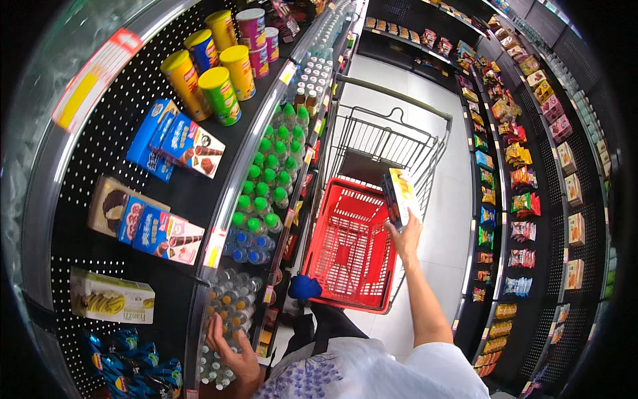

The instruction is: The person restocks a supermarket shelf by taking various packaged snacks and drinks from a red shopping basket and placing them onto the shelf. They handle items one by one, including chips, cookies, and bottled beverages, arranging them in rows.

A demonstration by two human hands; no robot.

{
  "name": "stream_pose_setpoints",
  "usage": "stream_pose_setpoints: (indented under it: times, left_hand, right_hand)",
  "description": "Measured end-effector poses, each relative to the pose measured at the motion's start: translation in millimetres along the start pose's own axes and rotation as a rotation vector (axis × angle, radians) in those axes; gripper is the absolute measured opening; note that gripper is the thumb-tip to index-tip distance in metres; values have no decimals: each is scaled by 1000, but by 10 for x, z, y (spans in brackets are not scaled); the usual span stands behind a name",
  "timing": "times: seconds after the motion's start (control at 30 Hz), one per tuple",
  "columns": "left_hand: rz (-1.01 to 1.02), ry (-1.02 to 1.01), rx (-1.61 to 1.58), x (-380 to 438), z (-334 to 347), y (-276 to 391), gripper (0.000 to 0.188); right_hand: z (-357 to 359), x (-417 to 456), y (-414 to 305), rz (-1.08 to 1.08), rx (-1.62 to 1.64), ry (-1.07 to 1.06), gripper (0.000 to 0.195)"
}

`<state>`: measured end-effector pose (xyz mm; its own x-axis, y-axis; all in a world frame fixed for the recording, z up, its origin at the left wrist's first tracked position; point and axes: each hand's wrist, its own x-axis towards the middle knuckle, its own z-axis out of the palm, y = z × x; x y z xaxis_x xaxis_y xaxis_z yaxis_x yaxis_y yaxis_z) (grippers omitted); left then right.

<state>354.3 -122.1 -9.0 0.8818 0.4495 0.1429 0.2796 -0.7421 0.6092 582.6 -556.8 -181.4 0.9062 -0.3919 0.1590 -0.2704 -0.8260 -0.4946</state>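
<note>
My right hand [407,240] grips one end of a narrow carton [401,192] with dark sides and a white and yellow face. It is held over the right side of a red plastic shopping basket [313,234], which sits in a metal shopping cart [394,130]. No goods show inside the basket. My left hand [233,349] has its fingers spread and holds nothing. It is beside the left shelf edge, in front of bottles with orange caps [234,300]; whether it touches the shelf I cannot tell. A Franzzi biscuit box [113,298] stands on the shelf nearby.
The left shelf carries snack canisters [218,94], blue wafer-roll boxes [167,234] and dark blue snack bags [137,366]. Green-capped bottles [271,162] fill a lower level. A blue round object [305,287] is at the basket's near corner. Shelves of packaged snacks [518,154] line the right.
</note>
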Motion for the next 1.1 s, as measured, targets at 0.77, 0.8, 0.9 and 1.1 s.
stream_pose_setpoints:
  times: [0.77,0.8,0.9,1.1]
  left_hand:
    - [-120,-240,-376,1,294,238,48]
    - [-174,-306,-515,-11,318,217,52]
    - [-198,-502,-727,24,440,244,67]
    - [-220,-479,-828,-152,179,242,87]
  right_hand:
    - [-405,-30,87,357,747,-415,88]
    - [-578,-249,-304,249,954,-547,88]
    - [-730,-969,-679,160,1072,-714,88]
    - [-1068,-1971,-1906,-232,843,-963,99]
